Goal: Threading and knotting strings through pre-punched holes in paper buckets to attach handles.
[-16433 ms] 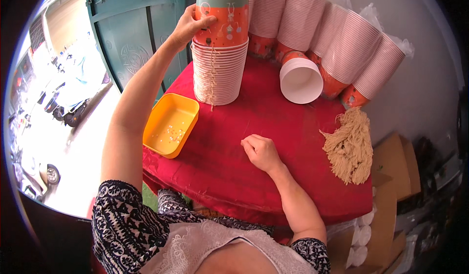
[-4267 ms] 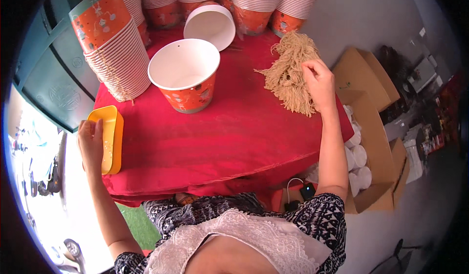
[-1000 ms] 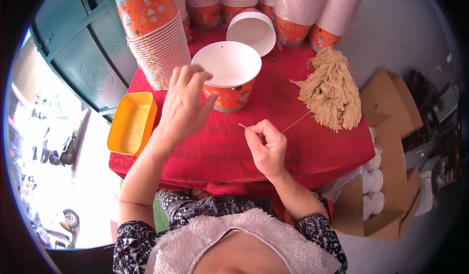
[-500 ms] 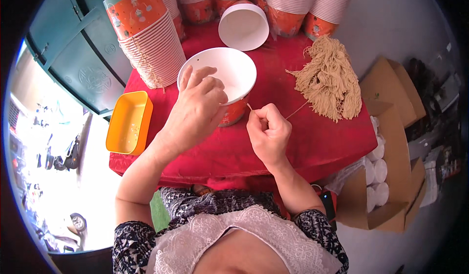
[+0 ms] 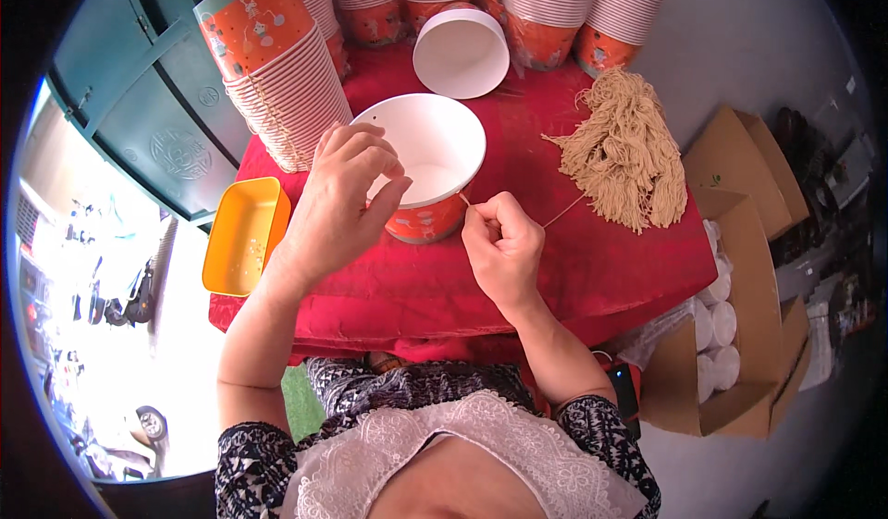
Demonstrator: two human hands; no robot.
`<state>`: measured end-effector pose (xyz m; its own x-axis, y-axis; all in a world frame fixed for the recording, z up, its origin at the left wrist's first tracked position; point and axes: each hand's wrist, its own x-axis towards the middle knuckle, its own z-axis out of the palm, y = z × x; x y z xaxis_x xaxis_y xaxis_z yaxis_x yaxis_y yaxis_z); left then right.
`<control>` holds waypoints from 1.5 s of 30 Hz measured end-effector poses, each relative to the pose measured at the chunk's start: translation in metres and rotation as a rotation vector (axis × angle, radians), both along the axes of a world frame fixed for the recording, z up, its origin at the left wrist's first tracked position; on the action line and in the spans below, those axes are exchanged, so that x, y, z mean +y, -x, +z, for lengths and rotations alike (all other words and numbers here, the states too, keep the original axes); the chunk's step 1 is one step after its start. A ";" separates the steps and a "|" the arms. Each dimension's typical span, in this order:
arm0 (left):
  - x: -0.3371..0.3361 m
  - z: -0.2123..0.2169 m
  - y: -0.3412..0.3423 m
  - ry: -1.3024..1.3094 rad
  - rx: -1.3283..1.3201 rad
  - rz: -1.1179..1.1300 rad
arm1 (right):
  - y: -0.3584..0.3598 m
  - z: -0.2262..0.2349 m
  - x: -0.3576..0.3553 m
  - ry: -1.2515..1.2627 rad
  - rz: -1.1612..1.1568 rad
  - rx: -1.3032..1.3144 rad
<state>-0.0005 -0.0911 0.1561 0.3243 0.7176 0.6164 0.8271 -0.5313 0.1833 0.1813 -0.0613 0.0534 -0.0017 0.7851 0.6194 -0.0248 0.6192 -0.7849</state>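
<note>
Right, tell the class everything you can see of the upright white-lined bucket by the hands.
The bucket stands upright, mouth up, on the red cloth. It looks like card: white inside and at the rim, orange outside with printed figures, narrowing toward its base. One small dark hole shows high in the far wall, toward the left. The left hand hides part of its left side, perhaps touching it. The right hand pinches a string whose tip is at the near right rim; contact is unclear.

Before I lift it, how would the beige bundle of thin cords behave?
The beige bundle of thin cords would probably droop, since it lies loosely heaped. It might snag, as one thin strand runs toward the right hand.
</note>
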 end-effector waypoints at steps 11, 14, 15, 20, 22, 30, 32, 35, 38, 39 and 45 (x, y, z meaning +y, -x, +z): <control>0.009 -0.001 -0.004 0.047 -0.020 -0.051 | 0.004 0.001 0.007 -0.060 -0.009 0.034; 0.014 0.006 -0.004 0.151 0.019 -0.068 | 0.007 0.002 0.007 -0.064 -0.006 0.027; 0.018 0.006 -0.004 0.212 0.035 -0.082 | 0.006 0.002 0.008 -0.054 0.000 0.022; 0.034 0.008 -0.009 0.399 0.064 -0.107 | 0.005 0.005 0.010 -0.062 0.004 0.009; 0.040 0.008 -0.006 0.495 0.080 -0.186 | 0.002 0.007 0.009 -0.044 0.000 -0.069; 0.053 0.015 -0.012 0.675 0.048 -0.281 | 0.002 0.007 0.011 -0.035 0.027 -0.080; 0.055 0.014 -0.013 0.673 0.021 -0.292 | 0.002 0.008 0.012 -0.031 0.025 -0.087; 0.057 0.012 -0.011 0.709 0.015 -0.290 | 0.004 0.010 0.011 -0.063 0.017 -0.086; 0.059 0.011 -0.011 0.723 0.031 -0.292 | 0.004 0.012 0.012 -0.071 0.012 -0.093; 0.059 0.011 -0.011 0.722 0.030 -0.305 | 0.004 0.012 0.011 -0.059 0.017 -0.101; 0.066 0.006 -0.014 0.752 0.055 -0.287 | 0.006 0.012 0.011 -0.061 0.013 -0.120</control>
<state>0.0138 -0.0247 0.1619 0.5744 0.8183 -0.0210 0.6956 -0.4744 0.5395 0.1758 -0.0503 0.0657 -0.0888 0.7457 0.6604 0.0586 0.6658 -0.7439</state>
